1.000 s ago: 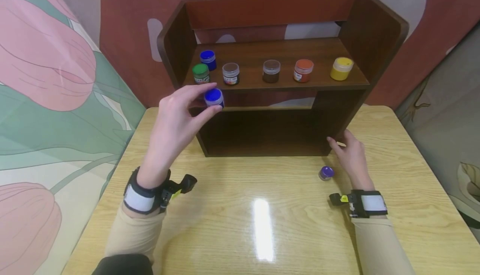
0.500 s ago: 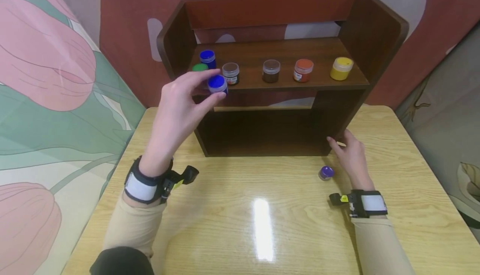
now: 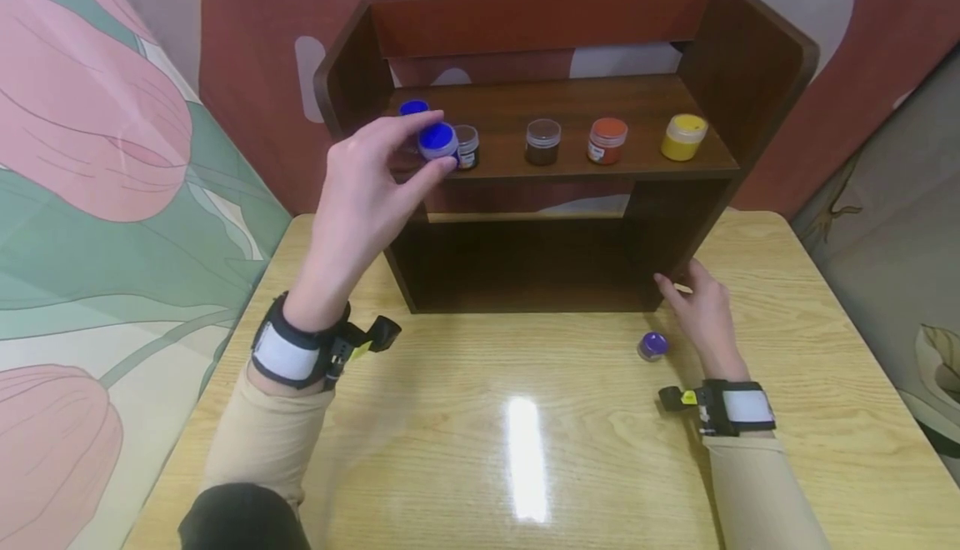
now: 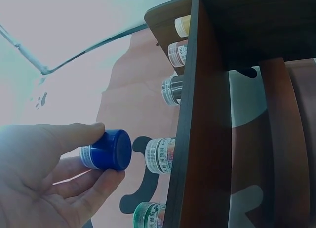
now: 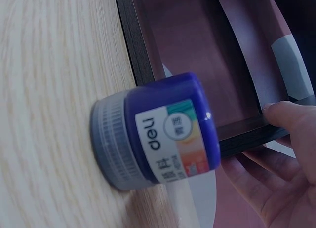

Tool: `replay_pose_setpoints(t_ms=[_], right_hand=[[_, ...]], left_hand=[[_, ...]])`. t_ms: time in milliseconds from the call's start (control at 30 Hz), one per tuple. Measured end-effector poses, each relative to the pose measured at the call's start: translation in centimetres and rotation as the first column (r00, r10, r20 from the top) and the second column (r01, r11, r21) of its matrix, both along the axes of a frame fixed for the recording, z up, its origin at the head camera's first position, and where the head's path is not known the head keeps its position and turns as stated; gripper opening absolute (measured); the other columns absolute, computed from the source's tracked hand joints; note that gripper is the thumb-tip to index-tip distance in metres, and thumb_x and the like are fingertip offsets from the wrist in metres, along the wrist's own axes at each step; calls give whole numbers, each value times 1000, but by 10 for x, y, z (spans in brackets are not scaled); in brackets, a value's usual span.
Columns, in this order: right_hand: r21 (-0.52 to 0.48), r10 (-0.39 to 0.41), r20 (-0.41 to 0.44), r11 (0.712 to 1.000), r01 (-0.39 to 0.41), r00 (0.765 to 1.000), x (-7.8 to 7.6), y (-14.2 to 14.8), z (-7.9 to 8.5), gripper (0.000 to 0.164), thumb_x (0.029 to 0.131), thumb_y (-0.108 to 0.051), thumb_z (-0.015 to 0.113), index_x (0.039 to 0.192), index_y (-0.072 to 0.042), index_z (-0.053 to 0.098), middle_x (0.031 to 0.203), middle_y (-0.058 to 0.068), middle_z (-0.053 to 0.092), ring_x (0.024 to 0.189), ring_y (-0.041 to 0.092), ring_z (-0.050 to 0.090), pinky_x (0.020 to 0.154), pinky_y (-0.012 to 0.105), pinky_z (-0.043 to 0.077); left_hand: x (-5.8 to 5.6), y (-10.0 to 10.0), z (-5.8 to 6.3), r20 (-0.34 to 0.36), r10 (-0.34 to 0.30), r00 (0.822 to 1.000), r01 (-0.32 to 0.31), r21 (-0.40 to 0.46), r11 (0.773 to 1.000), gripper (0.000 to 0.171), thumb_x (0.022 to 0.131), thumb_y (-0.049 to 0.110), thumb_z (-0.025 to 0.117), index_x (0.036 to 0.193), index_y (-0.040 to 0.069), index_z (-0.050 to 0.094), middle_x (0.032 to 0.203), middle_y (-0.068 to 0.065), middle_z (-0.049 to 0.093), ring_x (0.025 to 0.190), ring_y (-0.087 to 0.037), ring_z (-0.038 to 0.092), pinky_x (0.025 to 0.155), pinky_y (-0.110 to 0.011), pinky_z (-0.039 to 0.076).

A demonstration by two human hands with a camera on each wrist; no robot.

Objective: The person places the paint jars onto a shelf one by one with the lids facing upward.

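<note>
My left hand pinches a small blue paint jar between thumb and fingers, in front of the upper board of a dark wooden shelf. In the left wrist view the blue jar is apart from the board, with a clear-lidded jar and a green jar near it. In the head view my hand hides the green one. My right hand grips the shelf's lower right side panel, thumb inside and fingers outside. Close by, a purple paint jar stands lid down on the table.
Another blue jar stands at the back left of the upper board. Along its front are a black jar, a brown jar, a red jar and a yellow jar. The wooden table lies below.
My left hand has risen and moved slightly right with the blue jar, from below the upper board's front edge to overlapping the jars there. My right hand stays put.
</note>
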State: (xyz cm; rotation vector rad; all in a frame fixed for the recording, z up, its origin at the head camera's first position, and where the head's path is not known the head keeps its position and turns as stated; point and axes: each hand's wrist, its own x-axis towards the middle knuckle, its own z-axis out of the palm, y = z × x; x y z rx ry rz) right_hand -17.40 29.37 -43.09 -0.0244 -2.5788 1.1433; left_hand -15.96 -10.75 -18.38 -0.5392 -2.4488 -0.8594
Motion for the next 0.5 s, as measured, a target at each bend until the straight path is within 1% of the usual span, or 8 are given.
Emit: replay_pose_setpoints(t_ms=[100, 200, 500], right_hand=[[4, -1, 2, 1000, 1, 1000, 0, 0, 0, 40, 101, -33, 58, 124, 0, 58, 117, 25, 68, 115, 45, 65, 90, 53, 56], [4, -3, 9, 1000, 2, 1000, 0, 0, 1, 41, 101, -33, 58, 125, 0, 57, 118, 26, 67, 115, 45, 64, 90, 54, 56], [9, -8, 10, 1000, 8, 1000, 1, 0, 1, 42, 101, -34, 58, 125, 0, 57, 119, 26, 67, 115, 46, 64, 90, 55, 56]], left_hand=[[-4, 1, 2, -15, 2, 1000, -2, 9, 1000, 47, 92, 34, 72, 135, 18, 64, 129, -5, 69, 114, -16, 67, 93, -31, 59], [-8, 3, 3, -14, 13, 1000, -13, 5, 1000, 46, 93, 35, 70, 135, 19, 63, 130, -4, 68, 115, -15, 65, 89, -31, 59], [-24, 11, 11, 8, 28, 1000, -28, -2, 1000, 46, 94, 34, 69, 136, 17, 63, 130, -5, 68, 114, -15, 65, 96, -27, 57]])
